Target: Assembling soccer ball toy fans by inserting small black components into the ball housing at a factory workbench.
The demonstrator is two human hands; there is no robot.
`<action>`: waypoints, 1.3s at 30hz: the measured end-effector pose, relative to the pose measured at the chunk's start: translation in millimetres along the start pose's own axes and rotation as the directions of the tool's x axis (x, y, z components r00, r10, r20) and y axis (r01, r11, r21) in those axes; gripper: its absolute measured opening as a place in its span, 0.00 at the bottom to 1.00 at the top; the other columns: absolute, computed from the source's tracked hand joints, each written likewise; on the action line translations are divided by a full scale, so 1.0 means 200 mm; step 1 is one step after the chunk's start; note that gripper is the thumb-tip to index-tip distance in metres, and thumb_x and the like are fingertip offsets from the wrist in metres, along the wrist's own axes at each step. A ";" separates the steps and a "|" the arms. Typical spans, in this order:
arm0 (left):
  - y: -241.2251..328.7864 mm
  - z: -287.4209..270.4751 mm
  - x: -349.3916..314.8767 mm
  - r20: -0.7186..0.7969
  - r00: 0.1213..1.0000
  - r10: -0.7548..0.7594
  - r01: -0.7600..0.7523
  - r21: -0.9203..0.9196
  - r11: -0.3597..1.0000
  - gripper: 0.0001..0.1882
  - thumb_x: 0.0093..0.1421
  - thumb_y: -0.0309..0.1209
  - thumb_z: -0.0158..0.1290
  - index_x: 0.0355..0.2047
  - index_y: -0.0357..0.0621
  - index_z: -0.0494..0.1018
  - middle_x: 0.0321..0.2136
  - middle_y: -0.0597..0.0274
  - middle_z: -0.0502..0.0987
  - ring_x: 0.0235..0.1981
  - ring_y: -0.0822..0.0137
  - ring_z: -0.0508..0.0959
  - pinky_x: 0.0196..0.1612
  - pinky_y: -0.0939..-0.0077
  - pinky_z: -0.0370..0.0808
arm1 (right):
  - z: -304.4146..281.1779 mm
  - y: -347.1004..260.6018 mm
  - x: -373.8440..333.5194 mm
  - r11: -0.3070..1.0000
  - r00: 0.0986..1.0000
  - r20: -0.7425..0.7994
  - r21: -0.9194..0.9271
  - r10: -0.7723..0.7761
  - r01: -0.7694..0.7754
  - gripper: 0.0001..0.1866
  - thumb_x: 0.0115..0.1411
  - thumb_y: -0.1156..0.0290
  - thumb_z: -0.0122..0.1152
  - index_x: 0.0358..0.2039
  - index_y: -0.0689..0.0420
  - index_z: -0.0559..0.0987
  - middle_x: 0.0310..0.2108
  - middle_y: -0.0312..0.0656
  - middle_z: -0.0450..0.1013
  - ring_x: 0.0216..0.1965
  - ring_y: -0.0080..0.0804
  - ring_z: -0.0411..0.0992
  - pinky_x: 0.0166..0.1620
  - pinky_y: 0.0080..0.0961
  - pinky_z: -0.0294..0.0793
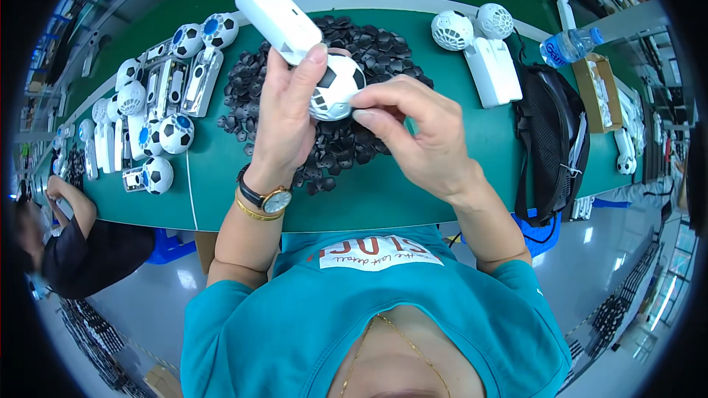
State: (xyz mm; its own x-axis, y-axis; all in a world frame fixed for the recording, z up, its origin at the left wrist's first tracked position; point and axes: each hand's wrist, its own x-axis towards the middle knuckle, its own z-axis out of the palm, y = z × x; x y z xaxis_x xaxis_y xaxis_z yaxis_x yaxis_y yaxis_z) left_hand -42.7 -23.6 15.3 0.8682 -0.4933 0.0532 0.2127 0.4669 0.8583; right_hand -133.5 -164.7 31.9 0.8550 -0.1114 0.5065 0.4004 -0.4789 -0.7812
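Note:
My left hand (284,114) is wrapped round a white plastic device with a boxy body (274,13) and a black-and-white soccer-ball head (341,82). The body tilts up to the far left, while the ball faces my right hand (428,133). Thumb and forefinger of that hand are pinched together against the ball's right side; whatever they may hold is hidden. Part of the ball's near surface shows slotted openings. Beneath both hands spreads a heap of small black five-sided pieces (383,51) on the green table (228,195).
Several soccer-ball devices (158,107) lie in a group on the left. On the right are a white device with ball heads (493,70), a black bag (553,140), a water bottle (571,47) and a cardboard box (596,94). Another person (88,243) sits at far left.

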 end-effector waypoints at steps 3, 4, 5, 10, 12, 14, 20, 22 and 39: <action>-0.01 0.00 0.01 0.025 0.999 0.020 -0.020 -0.014 1.000 0.20 0.66 0.35 0.49 0.52 0.40 0.57 0.40 0.54 0.75 0.39 0.70 0.77 0.40 0.76 0.77 | 0.05 0.00 0.03 0.992 0.993 -0.001 -0.056 -0.117 0.116 0.06 0.53 0.81 0.65 0.31 0.62 0.77 0.27 0.40 0.74 0.24 0.23 0.72 0.27 0.18 0.71; -0.01 0.00 0.01 0.019 0.999 0.026 -0.025 -0.015 1.000 0.20 0.66 0.35 0.49 0.52 0.40 0.57 0.40 0.54 0.75 0.39 0.70 0.77 0.40 0.76 0.77 | 0.06 0.00 0.03 0.990 0.992 -0.035 -0.072 -0.122 0.120 0.06 0.52 0.81 0.65 0.30 0.62 0.77 0.27 0.40 0.74 0.24 0.23 0.72 0.26 0.17 0.71; 0.00 0.01 0.01 0.009 1.000 0.023 -0.023 -0.013 1.000 0.20 0.66 0.35 0.49 0.52 0.40 0.57 0.40 0.54 0.75 0.38 0.70 0.77 0.40 0.76 0.76 | 0.07 0.00 0.03 0.989 0.989 -0.069 -0.087 -0.127 0.121 0.06 0.51 0.81 0.66 0.29 0.62 0.77 0.26 0.40 0.74 0.24 0.24 0.72 0.26 0.17 0.71; -0.01 0.01 0.01 -0.025 0.999 0.035 -0.035 0.001 0.999 0.21 0.66 0.34 0.50 0.53 0.39 0.57 0.39 0.55 0.75 0.38 0.71 0.77 0.39 0.77 0.76 | 0.08 0.02 0.01 0.999 0.997 -0.074 -0.035 -0.003 0.000 0.08 0.48 0.82 0.68 0.29 0.62 0.77 0.27 0.41 0.74 0.25 0.25 0.72 0.25 0.18 0.71; -0.01 0.00 0.01 -0.033 0.999 0.042 -0.042 0.007 0.999 0.21 0.66 0.34 0.50 0.53 0.39 0.57 0.39 0.55 0.75 0.38 0.71 0.77 0.39 0.77 0.76 | 0.08 0.03 0.03 0.991 0.993 -0.064 -0.093 -0.101 0.095 0.09 0.48 0.82 0.68 0.29 0.62 0.77 0.28 0.41 0.75 0.25 0.25 0.72 0.25 0.18 0.71; -0.01 0.00 0.01 -0.022 0.998 0.062 -0.061 0.022 0.998 0.21 0.66 0.34 0.50 0.53 0.39 0.57 0.39 0.56 0.75 0.38 0.72 0.77 0.39 0.78 0.75 | 0.08 0.04 0.04 0.983 0.987 -0.056 -0.121 -0.148 0.141 0.09 0.48 0.82 0.68 0.29 0.62 0.76 0.29 0.41 0.75 0.25 0.25 0.72 0.25 0.18 0.72; -0.02 0.00 0.02 -0.031 0.998 0.063 -0.062 0.050 0.997 0.20 0.66 0.34 0.49 0.53 0.39 0.57 0.39 0.60 0.73 0.38 0.74 0.75 0.39 0.79 0.74 | 0.09 0.06 0.06 0.983 0.989 -0.072 -0.141 -0.132 0.121 0.18 0.47 0.79 0.70 0.39 0.62 0.76 0.37 0.44 0.74 0.33 0.30 0.74 0.33 0.21 0.75; 0.00 -0.02 0.00 -0.037 0.997 0.065 -0.063 0.048 0.997 0.19 0.67 0.34 0.47 0.53 0.40 0.58 0.38 0.62 0.73 0.37 0.75 0.75 0.39 0.79 0.74 | 0.09 0.07 0.06 0.982 0.988 -0.101 -0.162 -0.116 0.099 0.20 0.47 0.78 0.70 0.42 0.62 0.76 0.40 0.46 0.75 0.36 0.32 0.75 0.35 0.23 0.76; 0.03 -0.05 -0.03 0.017 1.000 -0.024 0.022 0.120 0.993 0.21 0.69 0.37 0.37 0.57 0.38 0.53 0.43 0.47 0.74 0.33 0.62 0.80 0.27 0.67 0.82 | -0.23 0.37 -0.09 0.952 0.954 -0.103 -0.098 0.281 -0.291 0.11 0.55 0.74 0.64 0.40 0.60 0.80 0.36 0.40 0.76 0.34 0.27 0.74 0.37 0.20 0.74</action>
State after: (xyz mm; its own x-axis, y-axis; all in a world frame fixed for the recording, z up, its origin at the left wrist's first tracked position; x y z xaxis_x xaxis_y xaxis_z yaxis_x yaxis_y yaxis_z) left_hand -41.8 -10.7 14.0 0.8552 -0.5166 0.0413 0.1763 0.3650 0.9142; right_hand -134.8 -237.8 -18.2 0.8943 -0.3304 0.3016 0.1005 -0.5085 -0.8552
